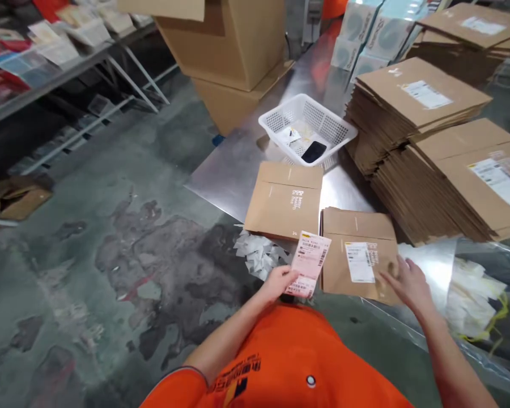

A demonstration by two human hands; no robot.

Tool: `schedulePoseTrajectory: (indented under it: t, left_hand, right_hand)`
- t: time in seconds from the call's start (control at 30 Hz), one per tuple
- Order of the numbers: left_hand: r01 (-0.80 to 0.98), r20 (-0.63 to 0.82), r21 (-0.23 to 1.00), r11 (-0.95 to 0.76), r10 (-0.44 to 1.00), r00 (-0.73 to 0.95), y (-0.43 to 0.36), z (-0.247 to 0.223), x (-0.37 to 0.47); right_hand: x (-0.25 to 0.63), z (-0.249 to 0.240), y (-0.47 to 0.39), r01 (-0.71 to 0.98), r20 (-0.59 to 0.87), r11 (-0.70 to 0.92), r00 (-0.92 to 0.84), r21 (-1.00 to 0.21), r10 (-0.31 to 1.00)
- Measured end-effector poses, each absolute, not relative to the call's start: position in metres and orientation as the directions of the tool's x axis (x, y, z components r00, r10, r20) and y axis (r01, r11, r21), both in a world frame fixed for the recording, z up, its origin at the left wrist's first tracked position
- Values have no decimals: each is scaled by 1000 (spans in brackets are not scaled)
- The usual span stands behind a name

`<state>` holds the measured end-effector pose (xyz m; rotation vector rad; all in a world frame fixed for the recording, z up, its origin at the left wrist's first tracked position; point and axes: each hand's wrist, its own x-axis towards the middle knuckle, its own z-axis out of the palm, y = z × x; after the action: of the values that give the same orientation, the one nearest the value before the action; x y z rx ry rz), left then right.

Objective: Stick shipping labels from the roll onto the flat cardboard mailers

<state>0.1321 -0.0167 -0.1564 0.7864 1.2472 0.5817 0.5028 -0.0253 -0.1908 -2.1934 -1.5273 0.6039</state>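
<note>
My left hand (279, 281) pinches the lower left edge of a shipping label sheet (311, 258), pinkish with printed text and barcodes. At the right edge of a flat cardboard mailer (338, 272) is my right hand (409, 281), its thumb and fingers closed on that edge. This mailer lies on a small pile and bears a white label (360, 262) on its front. Beside it, to the left, lies another flat cardboard mailer (276, 198) with white print and no label on its visible face.
A white plastic basket (276, 122) with a dark flat object (313, 152) stands on the metal table (225, 175). Tall stacks of labelled flat cardboard (433, 107) rise at right. Large cartons (255, 45) stand behind. Crumpled white paper strips (259, 255) hang below the table's near edge.
</note>
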Motion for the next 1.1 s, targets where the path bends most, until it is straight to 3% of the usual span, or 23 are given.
schedulePoseTrajectory:
  t: [0.03,0.1,0.2,0.33,0.47,0.6,0.7,0.77,0.9,1.0,1.1]
  left_hand:
    - [34,-609,784,620,756,241,-18,-157,133]
    - [58,-616,776,628,737,277,-20,-151,134]
    - [79,-538,835,544,780,320,-14,-129,127]
    - [61,-330,944,324,937,117,9,-97,112]
    - [93,-330,937,336,942,-67,36,-98,102]
    - [78,-386,914,399,912,-142,45,-127,94]
    - [34,-519,852,522,852,-70,37,-154,81]
    - [16,-590,807,590,808,-9,24,-171,71]
    - [71,-680,732,677,732,37,-14,-193,45]
    - [111,-592,799,590,806,-24,-27,-186,25]
    - [147,-409,883,445,885,-222,-4,-165,9]
  right_hand:
    - [479,-175,-12,773,-36,-205,230,-600,973]
    - [425,-142,18,618,-22,22,-64,-786,998]
    - [354,-106,49,441,-53,113,-348,-890,936]
    - [301,-99,55,356,-80,104,-465,-929,882]
    - [284,-110,63,325,-6,164,-464,-931,886]
    - [275,-121,113,422,62,269,-443,-866,894]
    - [265,-131,172,540,187,341,-320,-770,929]
    - [260,-137,208,674,237,379,-296,-635,925]
    - [256,-146,240,848,186,392,-346,-358,920]
    - [250,-150,235,880,213,357,-302,-312,929]
    - [228,-155,211,840,218,466,-418,-276,882]
